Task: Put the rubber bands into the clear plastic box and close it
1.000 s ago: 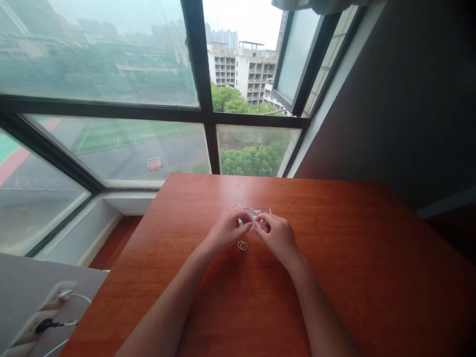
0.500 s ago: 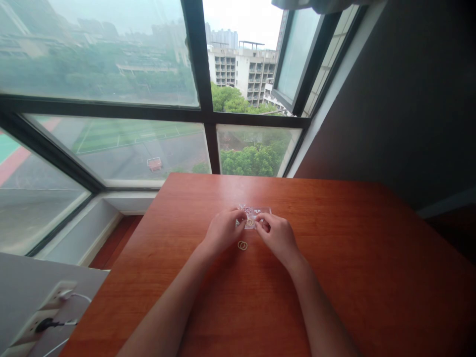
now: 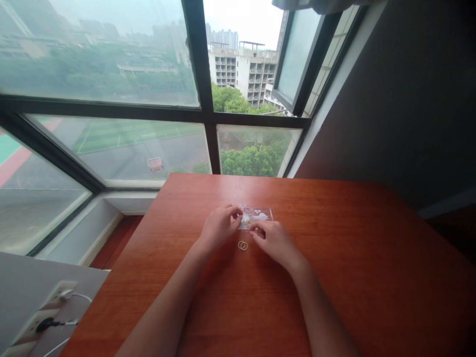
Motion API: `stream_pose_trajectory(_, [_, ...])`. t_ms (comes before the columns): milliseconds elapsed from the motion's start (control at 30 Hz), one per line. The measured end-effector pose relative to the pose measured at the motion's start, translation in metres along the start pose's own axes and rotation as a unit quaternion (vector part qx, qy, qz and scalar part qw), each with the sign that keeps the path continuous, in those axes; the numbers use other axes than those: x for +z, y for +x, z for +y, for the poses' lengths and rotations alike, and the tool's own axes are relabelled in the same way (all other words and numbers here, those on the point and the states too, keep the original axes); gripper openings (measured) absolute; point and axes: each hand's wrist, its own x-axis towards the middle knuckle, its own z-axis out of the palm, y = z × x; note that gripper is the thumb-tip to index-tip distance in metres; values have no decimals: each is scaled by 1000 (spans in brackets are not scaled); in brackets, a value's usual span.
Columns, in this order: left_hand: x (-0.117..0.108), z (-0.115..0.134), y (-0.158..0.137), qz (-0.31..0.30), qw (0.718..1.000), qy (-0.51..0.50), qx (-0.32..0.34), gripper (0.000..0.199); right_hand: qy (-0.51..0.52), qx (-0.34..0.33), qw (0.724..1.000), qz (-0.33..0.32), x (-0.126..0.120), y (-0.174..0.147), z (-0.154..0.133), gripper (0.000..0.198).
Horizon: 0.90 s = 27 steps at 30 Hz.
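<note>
A small clear plastic box [image 3: 268, 212] lies flat on the table, its sections holding reddish loops [image 3: 248, 210] and pale yellow rings [image 3: 249, 222]. At the box's left side is my left hand [image 3: 221, 225], thumb and fingers closed on its edge. My right hand [image 3: 275, 241] is at the box's front edge, with thumb and forefinger pinched together; anything between those fingertips is too small to make out. Two overlapping yellow rings [image 3: 243, 245] rest on the wood just in front of the box, between my hands.
The reddish-brown wooden table [image 3: 353, 258] stretches out on both sides and ends at its far edge below the windows [image 3: 141, 148]. A dark wall [image 3: 409, 99] rises at the right. Sockets with plugged-in cables [image 3: 48, 322] sit low on the left.
My right hand has drawn back toward me and slightly left, uncovering more of the box's right part. My left hand has shifted a little left. The two loose rings stay put.
</note>
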Motion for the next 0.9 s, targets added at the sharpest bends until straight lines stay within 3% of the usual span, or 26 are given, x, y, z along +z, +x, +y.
stream_pose_trajectory(167, [1,-1,0,4,1000,-4,4,14,4,-21,996,-82,7,-5,-5,5])
stream_pose_trajectory(500, [0,0,0,4,1000,-12,7,14,-25,-20,996,-83,11,-6,-4,9])
stream_pose_trajectory(600, [0,1,-1,2,1000,-19,6,13,-21,-5,998,-54,8,-4,-3,6])
stream_pose_trajectory(900, [3,6,1,-41,992,-114,29,14,3,36,993,113,4,4,3,8])
